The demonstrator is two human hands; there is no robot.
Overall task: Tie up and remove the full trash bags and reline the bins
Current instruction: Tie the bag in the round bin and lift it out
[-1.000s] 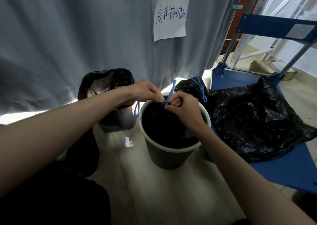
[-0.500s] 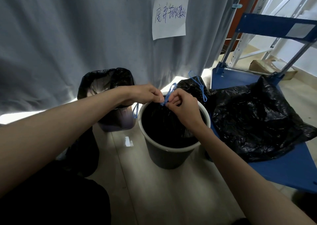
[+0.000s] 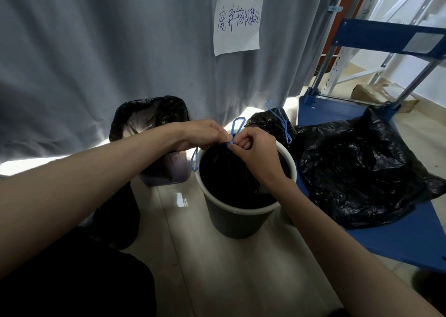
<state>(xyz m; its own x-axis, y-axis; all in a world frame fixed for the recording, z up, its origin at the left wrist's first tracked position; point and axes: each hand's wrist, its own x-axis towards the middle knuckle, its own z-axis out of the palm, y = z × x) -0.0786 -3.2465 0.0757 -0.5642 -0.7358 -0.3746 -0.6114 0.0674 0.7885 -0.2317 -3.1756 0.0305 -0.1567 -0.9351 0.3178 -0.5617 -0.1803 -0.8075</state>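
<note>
A round dark bin with a white rim stands on the floor in the middle. Inside it sits a black trash bag, gathered at the top. Over the bin's far rim, my left hand and my right hand both pinch the bag's blue drawstring; one loop sticks up between the hands, another hangs down at the left. A second bin, lined with a black bag, stands behind at the left.
A tied black bag with blue strings lies behind the round bin. A large black bag rests on a blue cart to the right. A grey curtain with a handwritten paper note hangs at the back.
My hands have drawn closer together at the bag's neck, and the blue loop now stands up wider between them. The bins and other bags have not moved.
</note>
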